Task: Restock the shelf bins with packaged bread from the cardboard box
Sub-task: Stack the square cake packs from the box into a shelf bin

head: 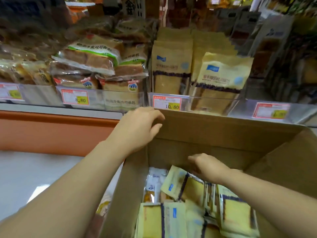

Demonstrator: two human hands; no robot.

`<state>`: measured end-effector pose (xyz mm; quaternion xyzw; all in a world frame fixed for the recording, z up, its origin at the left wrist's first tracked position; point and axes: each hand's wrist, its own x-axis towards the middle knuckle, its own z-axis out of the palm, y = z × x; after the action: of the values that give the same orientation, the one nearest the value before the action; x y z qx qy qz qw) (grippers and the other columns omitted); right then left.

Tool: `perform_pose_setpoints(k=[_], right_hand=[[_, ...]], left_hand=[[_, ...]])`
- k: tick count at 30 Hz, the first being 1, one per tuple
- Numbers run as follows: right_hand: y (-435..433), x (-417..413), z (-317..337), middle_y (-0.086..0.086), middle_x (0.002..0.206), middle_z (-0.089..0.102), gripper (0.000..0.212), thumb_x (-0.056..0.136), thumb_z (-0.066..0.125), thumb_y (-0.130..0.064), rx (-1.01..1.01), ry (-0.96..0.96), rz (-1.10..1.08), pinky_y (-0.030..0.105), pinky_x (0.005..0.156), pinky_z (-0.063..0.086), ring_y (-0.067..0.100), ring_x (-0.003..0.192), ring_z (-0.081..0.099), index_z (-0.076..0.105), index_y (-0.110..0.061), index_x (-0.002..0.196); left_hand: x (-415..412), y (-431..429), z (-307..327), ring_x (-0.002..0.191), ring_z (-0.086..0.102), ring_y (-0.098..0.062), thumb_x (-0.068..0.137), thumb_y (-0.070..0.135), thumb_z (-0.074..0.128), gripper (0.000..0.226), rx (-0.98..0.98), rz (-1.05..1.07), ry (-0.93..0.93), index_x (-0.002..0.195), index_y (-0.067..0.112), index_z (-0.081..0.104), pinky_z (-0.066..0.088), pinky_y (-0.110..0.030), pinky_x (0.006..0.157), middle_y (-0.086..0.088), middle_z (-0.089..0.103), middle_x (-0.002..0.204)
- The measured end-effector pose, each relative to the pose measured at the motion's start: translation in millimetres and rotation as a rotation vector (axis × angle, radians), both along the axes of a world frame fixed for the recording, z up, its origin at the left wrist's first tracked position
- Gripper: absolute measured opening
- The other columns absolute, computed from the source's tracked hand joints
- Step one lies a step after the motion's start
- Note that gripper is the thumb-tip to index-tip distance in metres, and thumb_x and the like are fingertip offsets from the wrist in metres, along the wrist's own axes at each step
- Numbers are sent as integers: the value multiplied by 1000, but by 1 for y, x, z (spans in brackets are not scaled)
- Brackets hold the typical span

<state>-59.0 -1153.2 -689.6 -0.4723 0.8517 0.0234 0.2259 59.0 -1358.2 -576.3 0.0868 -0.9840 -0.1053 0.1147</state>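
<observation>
An open cardboard box (223, 131) stands below the shelf, filled with several pale yellow bread packets (178, 184). My left hand (139, 127) grips the corner of the box's far flap, fingers curled over its edge. Deep inside the box, my right hand (205, 167) takes hold of the top of a yellow packet; its fingertips are hidden. The clear shelf bin (188, 102) behind the box, tagged 10.80, holds matching tan and yellow packets (221, 74) standing upright.
To the left, a bin tagged 8.80 (75, 98) is piled with clear-wrapped sliced bread (89, 59). More bins with price tags run right (271, 110) and left. An orange shelf band (51, 133) and pale floor lie lower left.
</observation>
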Motion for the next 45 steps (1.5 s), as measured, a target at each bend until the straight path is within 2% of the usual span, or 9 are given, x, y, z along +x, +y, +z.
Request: perform_pose_setpoints(k=[6,14,21,25,30,32,34,38,45], right_hand=[[-7,-16,-84,11,130,56,39,93,51,-17,137,-193,-130,34,91,46,28,117,54,47,-11,132],[-9,-16,-129,11,142,47,80,83,69,-36,164,-398,-328,29,99,42,27,128,46,28,-6,145],[-12,-9,-122,1,98,66,19,81,61,-24,208,-275,-138,29,74,48,20,89,59,67,-16,97],[-10,-7,-111,-4,81,66,21,79,50,-10,137,-224,-150,26,64,44,22,87,64,66,-20,72],[-11,18,-108,-16,64,55,21,86,61,-35,61,-430,-126,24,64,42,9,74,57,58,-24,68],[-14,29,-105,-13,69,56,34,76,72,-50,187,-599,-94,24,66,41,9,70,52,64,-16,78],[-15,40,-108,-9,85,57,29,78,74,-38,304,-550,37,26,72,42,13,79,52,64,-12,89],[-26,36,-106,-7,89,60,12,84,60,-12,135,-503,-1,21,71,40,12,84,55,58,-23,84],[-44,5,-124,2,111,52,16,88,50,-14,29,-315,-120,30,94,38,25,111,44,57,-28,89]], left_hand=[[-10,2,-5,120,46,-6,93,31,54,29,52,4,-29,122,33,57,41,-32,103,12,57,125],[-11,5,-5,115,49,-7,92,26,54,29,61,26,-46,120,28,60,34,-23,97,10,59,119],[-11,6,-5,112,51,-8,93,26,56,26,67,44,-55,118,29,62,38,-27,98,11,61,118],[-10,6,-6,114,51,-8,93,26,55,26,79,40,-49,118,29,61,40,-29,99,11,61,119],[-10,5,-7,114,51,-9,93,26,55,25,88,24,-39,118,29,62,40,-29,99,11,61,118],[-10,5,-7,114,51,-8,94,27,55,26,87,26,-33,118,29,61,40,-29,99,11,61,119],[-10,4,-7,115,50,-8,94,27,55,26,88,27,-32,119,30,61,39,-28,98,12,61,119],[-10,2,-8,114,50,-8,93,27,55,26,102,20,-37,118,30,61,42,-33,100,12,61,118],[-13,1,-11,111,50,-9,92,27,57,25,100,12,-32,117,30,62,42,-34,98,12,61,116]])
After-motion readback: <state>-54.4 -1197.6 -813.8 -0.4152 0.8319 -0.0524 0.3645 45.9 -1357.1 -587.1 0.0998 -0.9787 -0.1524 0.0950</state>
